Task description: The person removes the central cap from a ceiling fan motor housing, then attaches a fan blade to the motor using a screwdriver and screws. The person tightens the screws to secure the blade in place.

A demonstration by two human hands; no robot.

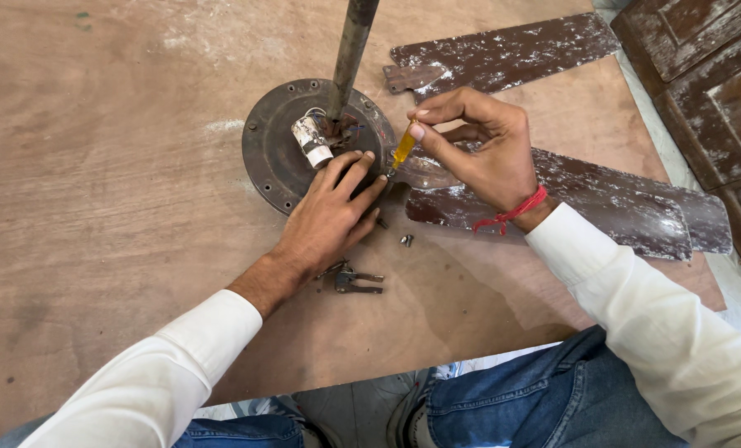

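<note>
A round dark metal fan motor housing (271, 141) lies on a wooden board, with a rusty rod (350, 50) rising from its middle and a small white cylinder (312, 140) beside the rod. My left hand (331, 211) rests flat on the housing's near right edge, fingers spread. My right hand (478, 149) grips a yellow-handled screwdriver (403, 149), its tip pointing down at the housing's rim close to my left fingertips. A worn brown fan blade (603, 203) runs out to the right under my right hand.
A second worn blade (503, 54) lies at the top. A loose screw (405, 241) and a small metal tool (350, 280) sit near my left wrist. Dark wooden panels (702, 83) stand at the right. The board's front edge (370, 382) is by my knees.
</note>
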